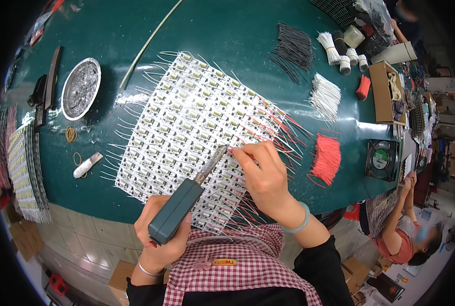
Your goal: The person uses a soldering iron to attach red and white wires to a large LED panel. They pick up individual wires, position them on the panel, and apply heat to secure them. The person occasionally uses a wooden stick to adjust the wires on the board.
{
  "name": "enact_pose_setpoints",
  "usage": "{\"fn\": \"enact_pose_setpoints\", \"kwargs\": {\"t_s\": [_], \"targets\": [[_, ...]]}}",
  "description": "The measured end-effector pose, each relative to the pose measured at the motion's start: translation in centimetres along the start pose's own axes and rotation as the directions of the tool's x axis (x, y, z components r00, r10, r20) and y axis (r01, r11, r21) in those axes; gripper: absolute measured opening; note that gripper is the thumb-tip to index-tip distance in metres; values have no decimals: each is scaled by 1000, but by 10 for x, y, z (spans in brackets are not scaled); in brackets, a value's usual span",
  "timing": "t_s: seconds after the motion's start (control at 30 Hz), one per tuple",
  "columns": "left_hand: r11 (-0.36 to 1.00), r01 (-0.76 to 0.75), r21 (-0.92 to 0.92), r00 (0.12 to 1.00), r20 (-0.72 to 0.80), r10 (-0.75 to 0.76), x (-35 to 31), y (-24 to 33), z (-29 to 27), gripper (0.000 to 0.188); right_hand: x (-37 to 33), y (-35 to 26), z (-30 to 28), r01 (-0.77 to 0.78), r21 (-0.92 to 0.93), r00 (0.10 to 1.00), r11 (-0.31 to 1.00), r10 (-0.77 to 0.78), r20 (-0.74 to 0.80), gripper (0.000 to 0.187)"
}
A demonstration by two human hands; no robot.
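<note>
A panel of white circuit boards lies tilted on the table, with thin white wires along its left side and red wires along its right. My left hand is wrapped round the handle of a dark green soldering gun. The gun's metal tip touches or hovers just over the panel, right of its middle; I cannot tell which. Close beside that tip, my right hand is closed in a pinch on a thin red wire, mostly hidden by the fingers.
Bundles of black wires, white wires and red wires lie at right. A fan and a cardboard box stand beyond them. At left are a foil-like bowl and stacked panels. A co-worker sits at far right.
</note>
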State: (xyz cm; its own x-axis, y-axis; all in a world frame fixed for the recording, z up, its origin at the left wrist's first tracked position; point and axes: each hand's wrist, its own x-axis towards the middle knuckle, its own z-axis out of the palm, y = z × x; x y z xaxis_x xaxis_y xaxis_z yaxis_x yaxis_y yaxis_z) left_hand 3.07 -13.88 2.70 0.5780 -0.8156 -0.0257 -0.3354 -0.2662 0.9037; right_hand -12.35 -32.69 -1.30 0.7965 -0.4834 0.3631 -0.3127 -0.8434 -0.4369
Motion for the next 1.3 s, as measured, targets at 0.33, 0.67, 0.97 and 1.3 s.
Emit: {"fn": "enact_pose_setpoints", "kwargs": {"t_s": [0.33, 0.67, 0.97, 1.3], "targets": [[1000, -27, 13, 1000, -1, 27, 1, -1, 2, 17, 2, -1, -1, 7, -2, 1000, 1000, -7, 23, 35], [999, -40, 36, 999, -35, 42, -3, 0, -2, 18, 5, -2, -2, 28, -37, 999, 999, -26, 31, 31], [999, -41, 30, 998, -49, 43, -5, -1, -4, 21, 4, -5, -2, 0, -40, 1000, 999, 0, 5, 31], [999, -26, 22, 999, -41, 27, -12, -4, -8, 21, -8, -17, 2, 11, 6, 999, 1000, -10, -50, 35]]}}
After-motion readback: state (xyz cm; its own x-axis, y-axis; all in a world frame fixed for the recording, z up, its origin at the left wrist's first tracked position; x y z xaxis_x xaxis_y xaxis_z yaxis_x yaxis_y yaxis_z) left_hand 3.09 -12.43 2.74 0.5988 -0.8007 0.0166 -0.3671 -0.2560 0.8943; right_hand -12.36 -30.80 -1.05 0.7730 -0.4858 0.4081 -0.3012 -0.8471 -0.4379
